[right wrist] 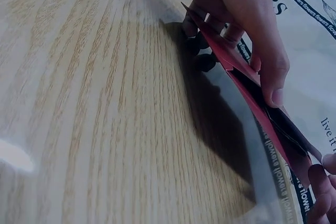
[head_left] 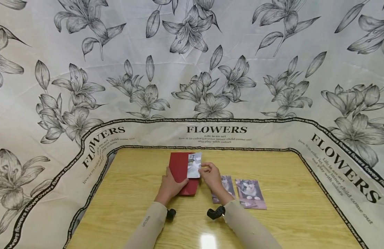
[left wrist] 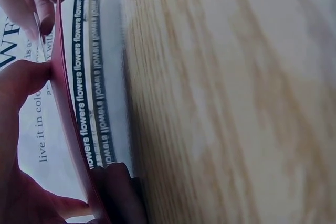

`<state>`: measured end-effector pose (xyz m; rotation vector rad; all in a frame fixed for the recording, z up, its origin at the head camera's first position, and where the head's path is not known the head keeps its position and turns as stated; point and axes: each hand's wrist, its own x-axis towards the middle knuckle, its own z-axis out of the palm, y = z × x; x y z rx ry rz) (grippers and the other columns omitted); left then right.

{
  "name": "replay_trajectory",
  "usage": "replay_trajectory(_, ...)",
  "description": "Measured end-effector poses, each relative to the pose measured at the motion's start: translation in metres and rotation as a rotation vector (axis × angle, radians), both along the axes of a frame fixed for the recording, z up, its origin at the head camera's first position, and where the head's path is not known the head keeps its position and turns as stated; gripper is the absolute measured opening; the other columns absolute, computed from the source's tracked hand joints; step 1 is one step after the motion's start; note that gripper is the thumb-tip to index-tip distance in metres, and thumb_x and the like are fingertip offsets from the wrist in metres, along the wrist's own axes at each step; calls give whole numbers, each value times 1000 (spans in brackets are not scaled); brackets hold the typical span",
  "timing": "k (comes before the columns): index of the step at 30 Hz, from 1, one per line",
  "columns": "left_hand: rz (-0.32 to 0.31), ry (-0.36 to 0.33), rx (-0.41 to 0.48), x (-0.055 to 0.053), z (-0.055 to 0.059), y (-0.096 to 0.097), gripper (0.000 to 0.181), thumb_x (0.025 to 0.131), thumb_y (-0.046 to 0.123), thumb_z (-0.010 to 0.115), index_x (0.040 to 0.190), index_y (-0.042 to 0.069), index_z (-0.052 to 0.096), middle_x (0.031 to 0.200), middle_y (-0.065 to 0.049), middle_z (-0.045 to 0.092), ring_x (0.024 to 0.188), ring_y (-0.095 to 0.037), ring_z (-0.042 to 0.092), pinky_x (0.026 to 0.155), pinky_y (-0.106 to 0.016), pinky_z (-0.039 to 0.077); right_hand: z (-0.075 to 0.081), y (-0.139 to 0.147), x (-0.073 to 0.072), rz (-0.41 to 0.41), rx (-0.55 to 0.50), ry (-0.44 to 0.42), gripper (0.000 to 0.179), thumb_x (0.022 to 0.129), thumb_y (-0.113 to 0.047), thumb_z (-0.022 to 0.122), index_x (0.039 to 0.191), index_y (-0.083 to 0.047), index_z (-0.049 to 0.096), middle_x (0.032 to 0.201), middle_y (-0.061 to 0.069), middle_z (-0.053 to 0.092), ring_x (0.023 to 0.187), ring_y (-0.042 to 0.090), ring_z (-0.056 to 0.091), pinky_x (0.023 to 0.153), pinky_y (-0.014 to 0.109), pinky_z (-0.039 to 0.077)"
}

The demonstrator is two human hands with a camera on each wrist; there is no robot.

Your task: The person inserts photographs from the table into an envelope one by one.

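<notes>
My left hand grips a flat red envelope, thumb on the upper face and fingers beneath, as the right wrist view shows. The envelope is raised off the table. Over its right side lies a small photo print with a pale, greyish picture. My right hand pinches the print's right edge between thumb and fingers. Seen edge-on in the right wrist view, the envelope has a dark gap between its layers. Whether the print is partly inside that gap I cannot tell.
Two cat photos lie on the wooden table to the right: one partly behind my right wrist, the other beside it. A flower-printed cloth borders the table's far edge and sides. Each wrist wears a black camera.
</notes>
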<state>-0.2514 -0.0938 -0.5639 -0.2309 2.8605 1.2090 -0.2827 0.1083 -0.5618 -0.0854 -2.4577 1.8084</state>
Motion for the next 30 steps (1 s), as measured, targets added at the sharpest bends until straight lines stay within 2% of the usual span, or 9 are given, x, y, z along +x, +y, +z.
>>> replay_trajectory(4,-1,5,4,1,1,2,121,90,55,82,168,-7,14,147,-43,45,125,-49,61,105,-59,52,-2,-1,-2,8,31,0,29,99,-14,77,125,-4,71,95,12,76,69,15,61,58,27,47)
replay_trajectory(12,-7,29,27,-2,2,3,120,90,53,83,168,-8,15,146,-43,45,126,-50,60,105,-60,51,3,-5,-5,26,57,16,27,100,-13,75,125,-4,72,95,13,75,67,17,61,59,30,47)
replay_trajectory(20,0,2,0,2,2,2,120,90,54,82,168,-7,14,147,-43,45,124,-49,62,103,-59,52,-3,-10,-4,54,93,-18,25,101,-15,75,124,-6,72,97,10,74,68,17,62,58,31,49)
replay_trajectory(30,-1,36,10,2,2,1,119,90,52,83,167,-8,16,145,-45,45,124,-53,61,102,-61,52,7,-16,-6,80,157,38,24,100,-12,75,122,-3,73,93,11,73,78,19,65,67,33,51)
